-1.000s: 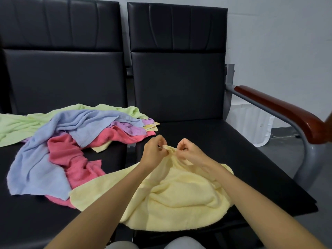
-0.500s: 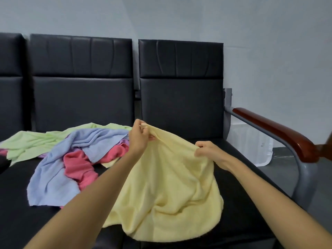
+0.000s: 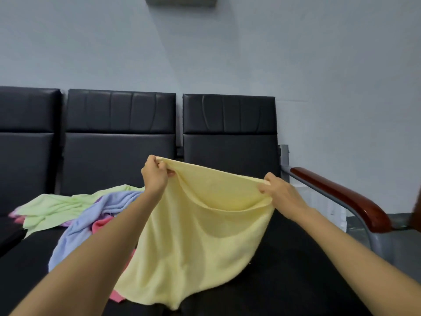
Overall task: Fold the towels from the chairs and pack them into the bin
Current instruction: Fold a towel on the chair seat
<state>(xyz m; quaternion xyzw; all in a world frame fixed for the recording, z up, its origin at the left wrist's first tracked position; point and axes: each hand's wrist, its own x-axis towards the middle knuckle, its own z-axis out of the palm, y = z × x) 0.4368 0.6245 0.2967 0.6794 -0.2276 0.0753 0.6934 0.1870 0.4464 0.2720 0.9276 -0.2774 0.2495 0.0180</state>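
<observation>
Head view: left hand (image 3: 155, 176), right hand (image 3: 280, 193) pinch yellow towel (image 3: 200, 247) half-hiding pink towel (image 3: 101, 224).

Left hand (image 3: 155, 174): we saw it just left of centre frame, fingers curled, thumb and fingers pinching a top corner of the yellow towel (image 3: 205, 236).
Right hand (image 3: 280, 192): we found it right of centre, back of the hand toward the camera, fingers pinching the other top corner.
Left forearm (image 3: 109, 238): bare, it ran from the lower left corner up toward centre.
Right forearm (image 3: 337, 238): bare, it ran from the lower right edge up and leftward.
Spacing: we noted the hands well apart, the left higher than the right.
</observation>
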